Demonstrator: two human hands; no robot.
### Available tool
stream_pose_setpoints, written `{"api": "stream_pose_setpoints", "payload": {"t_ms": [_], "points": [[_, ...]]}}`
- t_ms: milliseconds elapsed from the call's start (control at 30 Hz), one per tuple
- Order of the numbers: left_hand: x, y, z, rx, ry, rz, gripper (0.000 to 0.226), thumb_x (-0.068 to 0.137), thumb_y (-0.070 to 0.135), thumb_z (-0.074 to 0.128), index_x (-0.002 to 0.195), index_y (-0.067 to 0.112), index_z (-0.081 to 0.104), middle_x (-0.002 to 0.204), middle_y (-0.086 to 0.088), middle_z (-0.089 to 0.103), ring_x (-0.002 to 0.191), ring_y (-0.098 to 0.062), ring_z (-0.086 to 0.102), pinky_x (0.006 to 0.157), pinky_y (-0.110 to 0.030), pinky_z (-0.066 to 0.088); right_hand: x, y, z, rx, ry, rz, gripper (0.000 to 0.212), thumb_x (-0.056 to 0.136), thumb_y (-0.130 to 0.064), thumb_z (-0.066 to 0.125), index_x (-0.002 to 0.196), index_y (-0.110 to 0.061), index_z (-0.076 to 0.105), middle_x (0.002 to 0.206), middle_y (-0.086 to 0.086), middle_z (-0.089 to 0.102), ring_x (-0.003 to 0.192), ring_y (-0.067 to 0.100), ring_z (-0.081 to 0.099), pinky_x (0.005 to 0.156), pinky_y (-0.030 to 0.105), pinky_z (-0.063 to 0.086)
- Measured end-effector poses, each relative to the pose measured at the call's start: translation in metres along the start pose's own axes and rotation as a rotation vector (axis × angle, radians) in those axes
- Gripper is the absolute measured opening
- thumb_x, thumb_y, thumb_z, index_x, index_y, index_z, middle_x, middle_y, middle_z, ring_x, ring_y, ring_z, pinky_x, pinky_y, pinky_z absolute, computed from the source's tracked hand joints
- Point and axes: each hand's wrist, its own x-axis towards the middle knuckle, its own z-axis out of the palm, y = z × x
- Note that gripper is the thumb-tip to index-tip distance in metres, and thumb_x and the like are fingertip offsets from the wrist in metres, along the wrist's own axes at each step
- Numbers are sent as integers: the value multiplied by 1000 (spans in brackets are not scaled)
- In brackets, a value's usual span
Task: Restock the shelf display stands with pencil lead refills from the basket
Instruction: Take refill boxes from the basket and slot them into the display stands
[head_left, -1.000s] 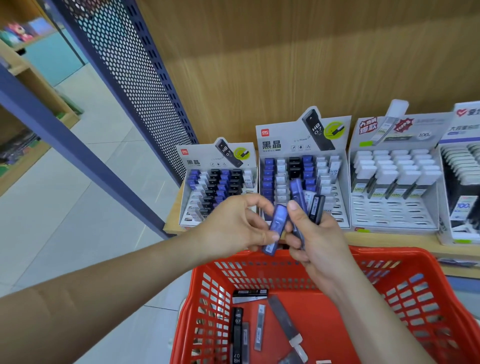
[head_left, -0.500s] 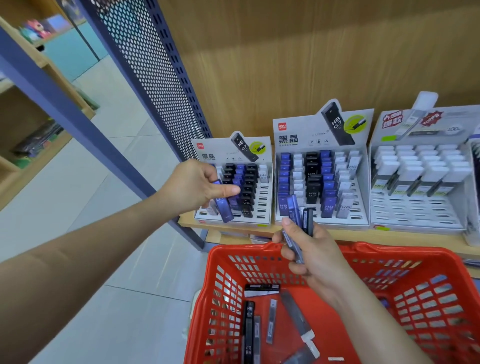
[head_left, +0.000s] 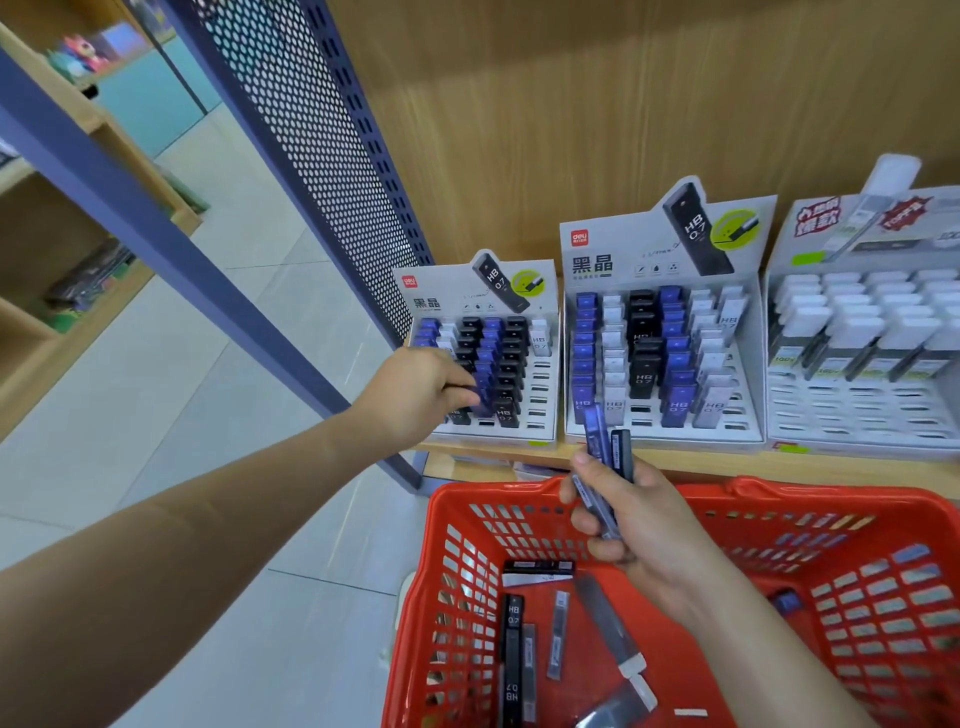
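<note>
Three display stands (head_left: 483, 296) (head_left: 660, 270) (head_left: 862, 249) line one shelf (head_left: 727, 464) above one red basket (head_left: 519, 493), where at least six pencil lead refills (head_left: 513, 654) lie loose. Two hands: the left hand (head_left: 415, 395) pinches one blue refill (head_left: 483, 402), the right hand (head_left: 639, 525) grips at least two more.

Three display stands (head_left: 662, 364) sit side by side on the shelf (head_left: 727, 465), behind the basket (head_left: 857, 597) holding loose refills (head_left: 511, 654).
</note>
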Motion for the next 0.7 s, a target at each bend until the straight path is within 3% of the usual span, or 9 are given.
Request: {"api": "stream_pose_setpoints", "payload": {"t_ms": [133,233,300,467,567,700], "points": [[0,0,6,-5,-26,8,17,91,21,61,95,12,75,89,-1,67,85,-14,55,69,-21,32,0,1,-3,40,-5,13,17,95,-27,61,96,-11,56,73,5,61,51,11,44,37,18,27],[1,-1,8,9,-30,20,17,91,21,61,97,12,75,91,-1,67,83,-10,50,72,-17,29,0,0,-3,70,-10,21,15,95,-24,61,99,-10,58,74,7,61,51,12,44,36,18,28],[0,-2,10,34,-51,40,19,93,20,59,99,11,74,91,-1,64,83,-9,47,79,-20,32,0,-1,-3,88,-8,31,17,95,-22,61,104,-7,61,76,7,60,50,12,44,35,17,27],[0,-4,15,134,-16,58,25,98,20,49,109,8,68,104,-8,66,97,-23,59,83,-31,44,-2,-2,-5,94,-35,40,21,96,-20,60,112,-10,68,75,5,60,48,10,42,33,16,24],[2,-4,18,136,23,26,19,94,20,55,103,12,70,99,-5,67,92,-22,59,75,-26,40,-3,-2,-4,79,-59,34,23,96,-23,58,115,-14,66,74,9,60,48,12,40,34,17,21],[1,-7,25,183,30,56,15,89,16,61,96,10,73,94,-8,64,95,-26,55,80,-35,46,-5,-6,-4,104,-65,34,25,97,-23,57,119,-14,61,72,10,59,45,13,37,36,19,17]]}}
